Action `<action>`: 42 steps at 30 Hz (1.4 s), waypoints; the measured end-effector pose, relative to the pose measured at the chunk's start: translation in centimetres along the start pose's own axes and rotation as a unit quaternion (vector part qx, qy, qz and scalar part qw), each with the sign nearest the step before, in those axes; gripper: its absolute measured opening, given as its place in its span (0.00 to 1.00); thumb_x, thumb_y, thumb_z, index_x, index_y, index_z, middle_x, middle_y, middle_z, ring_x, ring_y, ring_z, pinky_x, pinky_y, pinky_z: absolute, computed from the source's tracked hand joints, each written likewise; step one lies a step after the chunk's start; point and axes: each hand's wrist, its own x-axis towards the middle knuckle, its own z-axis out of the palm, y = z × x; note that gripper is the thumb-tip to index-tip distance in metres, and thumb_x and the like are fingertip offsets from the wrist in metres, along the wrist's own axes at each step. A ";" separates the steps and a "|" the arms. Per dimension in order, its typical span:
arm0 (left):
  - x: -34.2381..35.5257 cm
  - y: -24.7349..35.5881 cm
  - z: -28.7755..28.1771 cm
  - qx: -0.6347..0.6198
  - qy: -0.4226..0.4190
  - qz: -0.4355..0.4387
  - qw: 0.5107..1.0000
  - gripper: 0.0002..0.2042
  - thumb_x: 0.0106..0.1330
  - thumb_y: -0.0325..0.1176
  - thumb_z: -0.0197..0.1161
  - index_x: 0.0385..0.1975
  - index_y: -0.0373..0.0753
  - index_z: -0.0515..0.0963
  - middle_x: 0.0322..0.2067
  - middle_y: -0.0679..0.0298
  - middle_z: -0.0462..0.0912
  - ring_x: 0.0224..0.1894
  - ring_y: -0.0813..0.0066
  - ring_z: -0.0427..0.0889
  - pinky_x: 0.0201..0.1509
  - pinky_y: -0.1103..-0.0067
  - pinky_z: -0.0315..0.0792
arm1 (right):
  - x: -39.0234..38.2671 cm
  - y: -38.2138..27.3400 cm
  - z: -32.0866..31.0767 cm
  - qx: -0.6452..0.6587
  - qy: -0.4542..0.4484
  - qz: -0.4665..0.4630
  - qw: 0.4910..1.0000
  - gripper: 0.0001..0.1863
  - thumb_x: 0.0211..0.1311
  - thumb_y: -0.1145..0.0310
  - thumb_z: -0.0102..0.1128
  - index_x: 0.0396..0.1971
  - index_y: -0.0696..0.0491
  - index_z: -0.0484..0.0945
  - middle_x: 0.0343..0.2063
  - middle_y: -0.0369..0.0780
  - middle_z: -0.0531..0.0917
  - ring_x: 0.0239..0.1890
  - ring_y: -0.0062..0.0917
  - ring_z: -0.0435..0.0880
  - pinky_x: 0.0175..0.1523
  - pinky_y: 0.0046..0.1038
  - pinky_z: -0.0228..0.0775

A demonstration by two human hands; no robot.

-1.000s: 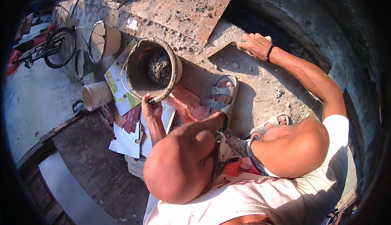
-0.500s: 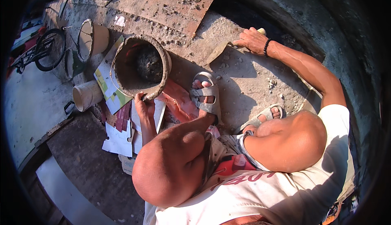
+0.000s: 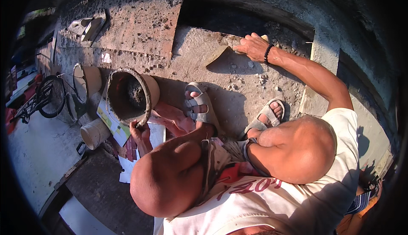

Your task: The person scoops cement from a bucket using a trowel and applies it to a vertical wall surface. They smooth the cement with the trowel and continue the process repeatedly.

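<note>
My left hand (image 3: 140,134) is closed on the near rim of a mortar-crusted bucket (image 3: 154,91), thumb over the edge. The bucket leans so that its mouth faces me, and a lump of grey mortar (image 3: 136,95) lies inside. Out to the right, my right hand (image 3: 254,48) is wrapped around the handle of a trowel, whose pale end shows past the fingers. The trowel's dusty blade (image 3: 216,56) points left, just above the rough concrete ground or touching it; I cannot tell which.
Between my sandalled feet and the trowel lie small stones (image 3: 261,78). A gritty board (image 3: 148,35) stretches ahead, beside a dark gap (image 3: 229,16). Two more buckets, one cream (image 3: 92,82) and one smaller (image 3: 95,134), stand left near a bicycle (image 3: 50,94). Cardboard and paper (image 3: 158,135) lie beneath the mortar bucket.
My view has shifted and turned, bringing more of the ground ahead into sight. Both hands keep their holds on the bucket rim and the trowel, with little other visible movement.
</note>
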 end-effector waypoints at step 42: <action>11.1 -32.9 53.7 0.303 -0.373 -0.193 0.856 0.18 0.55 0.21 0.54 0.48 0.32 0.72 0.49 0.57 0.77 0.53 0.58 0.75 0.58 0.61 0.70 | -28.0 -9.4 2.7 0.167 0.165 0.618 0.750 0.21 0.55 0.67 0.55 0.52 0.49 0.72 0.41 0.44 0.79 0.45 0.41 0.76 0.50 0.43 0.66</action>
